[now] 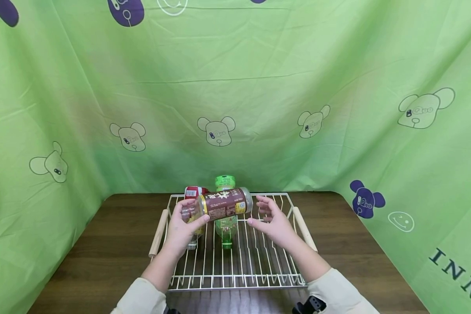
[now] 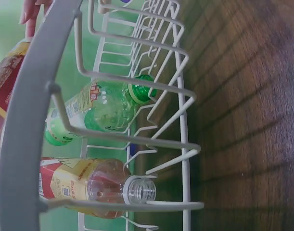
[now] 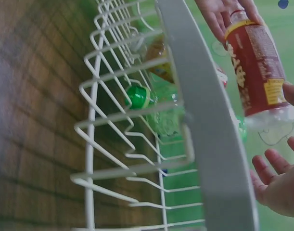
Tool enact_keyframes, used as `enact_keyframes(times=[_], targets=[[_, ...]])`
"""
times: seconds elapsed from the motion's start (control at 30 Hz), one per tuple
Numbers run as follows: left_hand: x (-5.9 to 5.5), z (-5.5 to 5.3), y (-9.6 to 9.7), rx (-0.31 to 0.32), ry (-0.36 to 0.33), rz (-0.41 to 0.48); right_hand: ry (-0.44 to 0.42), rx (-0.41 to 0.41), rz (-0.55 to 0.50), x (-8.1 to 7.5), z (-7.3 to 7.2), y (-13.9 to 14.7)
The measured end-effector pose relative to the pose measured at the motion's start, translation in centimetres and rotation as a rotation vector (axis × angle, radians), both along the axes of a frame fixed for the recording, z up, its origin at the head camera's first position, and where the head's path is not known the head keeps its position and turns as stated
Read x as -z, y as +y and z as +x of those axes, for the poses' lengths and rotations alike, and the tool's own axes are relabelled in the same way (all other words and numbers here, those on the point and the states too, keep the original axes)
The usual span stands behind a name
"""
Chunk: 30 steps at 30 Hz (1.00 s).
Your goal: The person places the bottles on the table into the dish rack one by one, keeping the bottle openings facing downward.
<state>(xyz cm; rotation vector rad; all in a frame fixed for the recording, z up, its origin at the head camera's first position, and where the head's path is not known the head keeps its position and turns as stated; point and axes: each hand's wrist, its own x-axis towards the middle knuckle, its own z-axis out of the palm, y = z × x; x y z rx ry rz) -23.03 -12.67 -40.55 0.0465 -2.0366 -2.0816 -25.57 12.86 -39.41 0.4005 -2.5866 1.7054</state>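
A clear plastic bottle with a brown label (image 1: 225, 205) is held nearly level above a white wire dish rack (image 1: 235, 275). My left hand (image 1: 180, 229) grips it around the neck end, thumb on the near side. Beside the bottle's base my right hand (image 1: 275, 224) is spread, fingers relaxed and parted; its thumb (image 3: 292, 95) overlaps the label edge in the right wrist view. Below and behind the held bottle, a green bottle (image 2: 110, 106) stands neck down in the rack. To its left is another upside-down bottle with a red and yellow label (image 2: 70, 185), its clear mouth uncapped.
Wooden handles (image 1: 158, 233) flank the rack on both sides. It stands on a dark brown wooden table (image 1: 114, 244). A green curtain (image 1: 259, 96) with mouse-head prints hangs behind and at both sides.
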Motion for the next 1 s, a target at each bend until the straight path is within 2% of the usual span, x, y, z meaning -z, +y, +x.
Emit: enact_keyframes(times=[0.1,0.27,0.57,0.73,1.0], targets=[[0.0,-0.1,0.1,-0.027,0.018,0.049,-0.010,-0.021,-0.040,0.5,0.2,-0.5],[-0.1,0.0,0.4,-0.032,0.022,0.107,-0.015,-0.048,-0.083,1.1,0.4,-1.2],[0.3,0.0,0.8,-0.045,0.020,0.108,-0.050,-0.052,-0.159,1.0,0.7,-1.8],[0.5,0.2,1.1,-0.008,0.006,0.091,-0.042,-0.039,-0.174,0.8,0.6,-1.9],[1.1,0.5,1.6,0.080,-0.051,0.002,-0.018,-0.026,-0.221,0.3,0.6,-2.1]])
